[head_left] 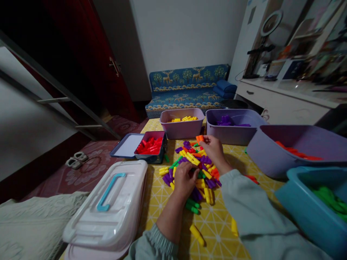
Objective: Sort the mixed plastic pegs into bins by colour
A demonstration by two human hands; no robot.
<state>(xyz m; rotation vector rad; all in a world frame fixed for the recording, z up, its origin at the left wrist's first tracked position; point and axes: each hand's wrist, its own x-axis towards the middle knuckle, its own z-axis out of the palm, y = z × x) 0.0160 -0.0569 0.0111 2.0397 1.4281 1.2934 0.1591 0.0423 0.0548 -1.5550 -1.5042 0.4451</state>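
Note:
A heap of small plastic pieces [193, 167] in yellow, purple, green, orange and red lies on the yellow patterned tablecloth [214, 224]. My left hand [184, 178] rests on the near side of the heap, fingers curled over pieces I cannot name. My right hand [214, 148] reaches over the far side of the heap and pinches an orange piece [200, 138] at its fingertips. A stray yellow piece [197, 234] lies near my left forearm.
Behind the heap stand a pink bin [181, 129] with yellow pieces, a purple bin [233, 131] with purple pieces and a dark tin [150, 156] with red ones. At right sit a lilac bin [273, 159] with orange pieces and a blue bin [303, 213] with green ones. A white lidded case [108, 209] lies at left.

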